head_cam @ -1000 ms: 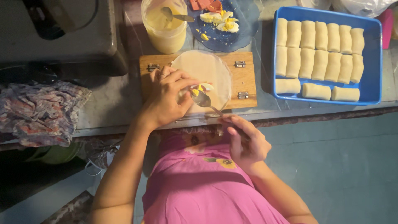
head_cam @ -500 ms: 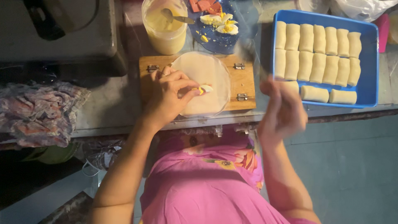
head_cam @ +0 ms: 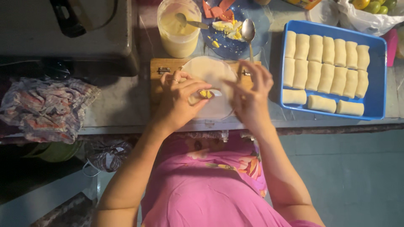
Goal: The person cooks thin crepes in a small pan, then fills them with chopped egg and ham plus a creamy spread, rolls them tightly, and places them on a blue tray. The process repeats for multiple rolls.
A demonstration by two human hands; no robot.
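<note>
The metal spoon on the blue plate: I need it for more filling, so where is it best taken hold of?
Grip the metal spoon by its thin handle, coming from the near side. Its bowl lies on the blue plate among the food, while the handle points toward the right hand, probably the closer one.

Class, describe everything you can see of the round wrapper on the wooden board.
The wrapper is a thin, pale, round sheet that looks like soft dough. It lies flat on the wooden board at the counter's edge. A little yellow and white filling sits near its middle. The left hand and right hand both press on it, covering its sides and seemingly lifting its near edge over the filling.
</note>
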